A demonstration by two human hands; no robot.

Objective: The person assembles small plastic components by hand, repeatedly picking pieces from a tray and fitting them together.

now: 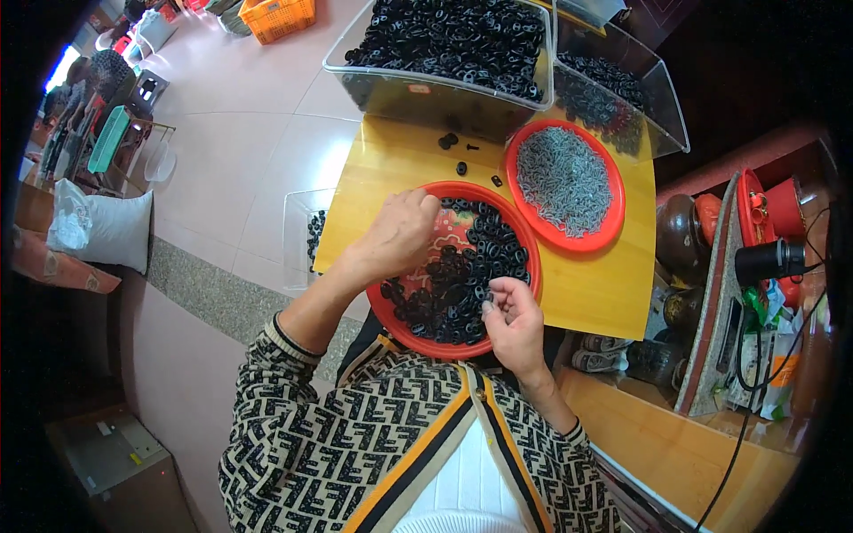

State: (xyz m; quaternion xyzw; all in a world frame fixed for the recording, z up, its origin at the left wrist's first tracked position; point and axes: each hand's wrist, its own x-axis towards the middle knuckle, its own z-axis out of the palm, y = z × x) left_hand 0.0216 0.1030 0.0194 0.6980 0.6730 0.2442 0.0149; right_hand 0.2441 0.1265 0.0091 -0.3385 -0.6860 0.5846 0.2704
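Note:
A round red tray (535, 258) with a patterned bottom holds many small black oval plastic pieces (499, 244). Over its upper left part is my left hand (404, 229), back up and fingers bent downward. Its fingertips are hidden, so what they hold cannot be made out. At the tray's lower right edge, my right hand (518, 330) is curled, with thumb and forefinger closed around a small black piece. A second red tray (619, 206), to the right and farther off, is heaped with small silvery metal parts (564, 178).
The trays are at a yellow table (593, 298). Clear bins (426, 99) of black pieces stand at its far side, with a few loose pieces (461, 168) nearer. A clear box (298, 244) sits left. Shelves hold jars (682, 235) at right; a white sack (111, 226) lies far left.

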